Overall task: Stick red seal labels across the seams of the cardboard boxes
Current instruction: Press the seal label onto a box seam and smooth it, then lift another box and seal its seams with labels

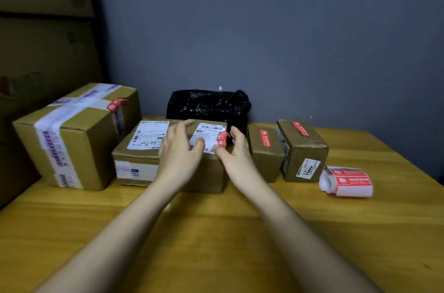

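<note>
On the wooden surface [216,232] we list, largest first, a big taped box [72,139] at the left carrying a red seal, then a middle box [206,172] beneath both hands, then two small sealed boxes [265,155] at the right beside a label roll [346,182]. Our left hand [179,153] hovers over the middle box with its grip released, fingers spread. Our right hand [234,148] pinches a red seal label [222,139] at that box's top right edge.

- Large cardboard box [72,139] at far left, wrapped in white printed tape, a red seal label [117,103] on its top right edge.
- Two mid boxes side by side: the left one [137,155] and the middle one [206,168], both bearing white shipping labels; a loose, curled red label [222,139] at the middle one's top right corner.
- Two small boxes at right [265,155] [303,151], each sealed with a red strip.
- Roll of red labels [346,182] lying at far right.
</note>
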Demonstrator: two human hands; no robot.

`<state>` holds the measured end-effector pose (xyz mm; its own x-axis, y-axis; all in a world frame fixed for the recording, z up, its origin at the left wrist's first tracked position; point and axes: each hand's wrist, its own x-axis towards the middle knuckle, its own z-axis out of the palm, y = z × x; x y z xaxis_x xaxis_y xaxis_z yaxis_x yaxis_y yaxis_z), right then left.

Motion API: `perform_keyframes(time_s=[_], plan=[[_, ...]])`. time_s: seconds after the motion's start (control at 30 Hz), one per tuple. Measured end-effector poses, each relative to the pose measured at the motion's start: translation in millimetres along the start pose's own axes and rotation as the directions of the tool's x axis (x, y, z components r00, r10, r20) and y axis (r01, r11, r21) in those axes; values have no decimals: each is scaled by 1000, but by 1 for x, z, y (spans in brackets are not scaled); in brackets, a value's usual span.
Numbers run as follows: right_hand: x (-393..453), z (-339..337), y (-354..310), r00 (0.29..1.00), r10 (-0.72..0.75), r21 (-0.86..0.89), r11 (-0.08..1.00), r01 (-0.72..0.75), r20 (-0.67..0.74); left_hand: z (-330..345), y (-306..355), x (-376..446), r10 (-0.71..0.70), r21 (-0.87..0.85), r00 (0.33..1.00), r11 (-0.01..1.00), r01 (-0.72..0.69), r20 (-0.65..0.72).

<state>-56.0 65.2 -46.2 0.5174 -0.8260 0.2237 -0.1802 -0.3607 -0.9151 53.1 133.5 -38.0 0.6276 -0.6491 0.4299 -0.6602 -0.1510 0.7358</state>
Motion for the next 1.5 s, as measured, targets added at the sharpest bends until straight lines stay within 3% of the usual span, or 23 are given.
perform_keyframes(time_s=[0.1,0.2,0.33,0.53,0.67,0.83,1.0,1.13,1.27,1.37,1.5], plan=[[4,12,3,995,87,36,996,-86,-43,-5,-14,-3,-50,218,998,975,40,42],[6,22,8,985,159,101,983,-153,-62,-3,-27,-6,-6,340,998,940,-15,61],[5,32,17,966,252,205,950,-237,-52,1,-33,-8,64,390,996,917,-83,63],[3,38,31,947,320,314,897,-312,27,5,-36,-7,56,487,995,868,-91,86],[4,39,35,950,310,348,889,-299,23,7,-30,-10,55,499,992,860,-105,115],[-5,22,15,979,199,312,934,-177,-40,4,-11,-15,89,337,993,935,-109,73],[-26,-11,-17,984,83,113,991,-66,-158,-12,12,-17,-2,-116,996,993,13,89],[-42,-25,-35,950,-255,-189,957,221,-180,-19,29,-17,-116,-378,988,914,148,106],[-38,-32,-41,870,-481,-424,814,397,-109,-30,32,-15,-241,-591,887,673,444,393],[-38,-34,-47,838,-544,-450,758,473,-36,-34,33,-17,-248,-599,829,592,539,501],[-36,-41,-53,833,-545,-334,770,543,96,-39,36,-22,-277,-650,829,518,555,486]])
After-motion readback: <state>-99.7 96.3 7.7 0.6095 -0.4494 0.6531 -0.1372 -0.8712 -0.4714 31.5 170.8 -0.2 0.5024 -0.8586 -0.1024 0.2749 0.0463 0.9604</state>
